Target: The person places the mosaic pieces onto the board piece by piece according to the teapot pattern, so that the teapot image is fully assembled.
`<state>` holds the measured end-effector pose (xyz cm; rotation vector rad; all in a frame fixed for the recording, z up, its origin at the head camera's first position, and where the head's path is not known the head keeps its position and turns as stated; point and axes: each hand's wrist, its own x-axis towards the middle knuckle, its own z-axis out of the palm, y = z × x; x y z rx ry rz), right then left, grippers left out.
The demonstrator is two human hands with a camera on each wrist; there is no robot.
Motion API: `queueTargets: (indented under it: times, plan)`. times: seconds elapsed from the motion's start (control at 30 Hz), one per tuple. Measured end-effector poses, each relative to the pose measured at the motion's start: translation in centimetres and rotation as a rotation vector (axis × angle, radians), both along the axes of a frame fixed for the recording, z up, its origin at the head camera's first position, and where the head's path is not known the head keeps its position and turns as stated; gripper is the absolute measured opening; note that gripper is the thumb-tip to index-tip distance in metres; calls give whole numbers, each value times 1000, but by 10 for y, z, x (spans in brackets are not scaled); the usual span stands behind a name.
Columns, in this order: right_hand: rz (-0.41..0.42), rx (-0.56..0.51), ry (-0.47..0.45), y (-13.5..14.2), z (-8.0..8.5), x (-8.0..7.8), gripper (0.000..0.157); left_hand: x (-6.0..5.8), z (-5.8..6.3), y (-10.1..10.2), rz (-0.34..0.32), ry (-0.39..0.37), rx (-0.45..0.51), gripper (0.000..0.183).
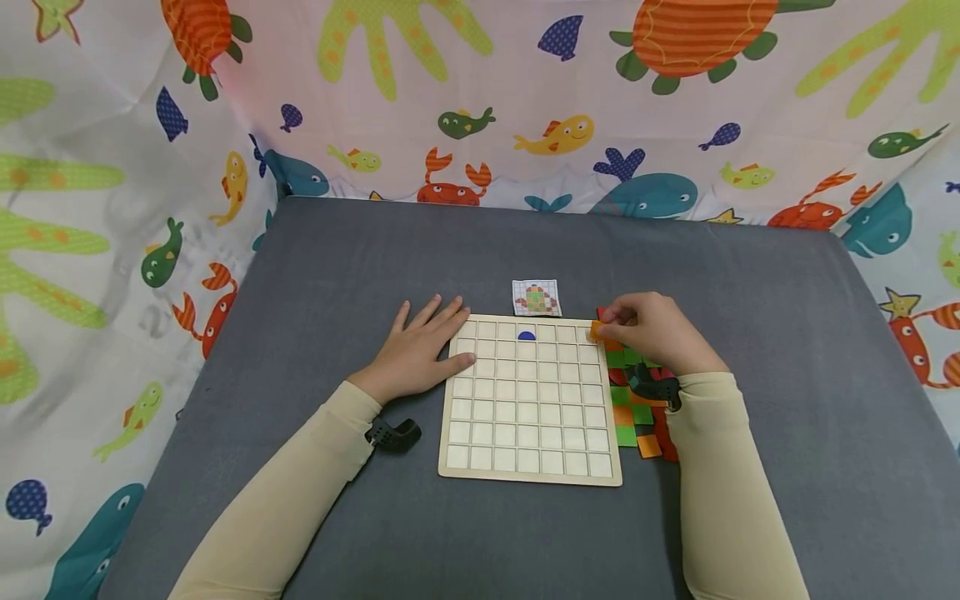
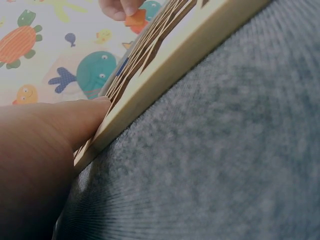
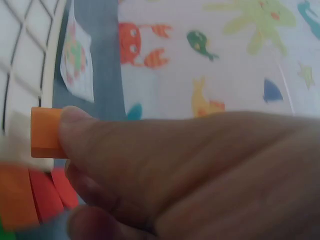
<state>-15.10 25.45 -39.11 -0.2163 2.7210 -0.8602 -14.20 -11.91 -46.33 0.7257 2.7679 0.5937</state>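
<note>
A pale wooden grid board (image 1: 525, 479) lies on the grey table. My left hand (image 1: 416, 354) rests at its upper left corner, fingers spread and straight, the thumb on the rim. In the left wrist view the thumb (image 2: 75, 120) touches the board's edge (image 2: 135, 110). My right hand (image 1: 663, 333) pinches an orange tile (image 1: 597, 331) between thumb and fingers, over the board's upper right corner. The right wrist view shows this orange tile (image 3: 46, 132) close up. One dark blue half-round piece (image 1: 527, 336) sits in a cell of the top row.
Green, orange and red tiles (image 1: 621, 398) lie along the board's right side, partly hidden under my right wrist. Beyond the board's far edge is a small card (image 1: 536, 297) with a coloured grid picture. A sea-animal curtain (image 1: 510, 158) hangs behind the table.
</note>
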Motion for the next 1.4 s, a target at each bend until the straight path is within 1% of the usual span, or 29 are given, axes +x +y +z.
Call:
queueTargets:
  times: [0.17, 0.4, 0.63, 0.77, 0.87, 0.97, 1.1, 1.23, 1.4]
  plan:
    - [33, -10, 5, -21, -3, 0, 16, -1, -1, 0, -5, 1, 6, 83]
    - [98, -72, 23, -49, -15, 2, 12, -1, -2, 0, -6, 7, 4, 83]
    - [141, -141, 82, -65, -23, 5, 7, -1, 0, 0, -5, 4, 4, 82]
    - [167, -174, 82, -72, -28, 5, 7, 0, 1, -2, -1, 4, 7, 82]
    - [174, -163, 59, -76, -31, 6, 8, -1, 0, -2, -9, -1, 10, 82]
    - [181, -126, 49, -78, -33, 7, 8, -2, 0, -1, -19, -4, 6, 82]
    - [196, -93, 69, -78, -34, 7, 9, -3, -1, 1, -17, -2, 4, 82]
    - [219, -91, 83, -78, -36, 6, 9, -3, -1, 0, -13, -4, 7, 82]
    - [259, -75, 134, -79, -41, 6, 10, -1, -2, -3, -7, -7, 4, 82]
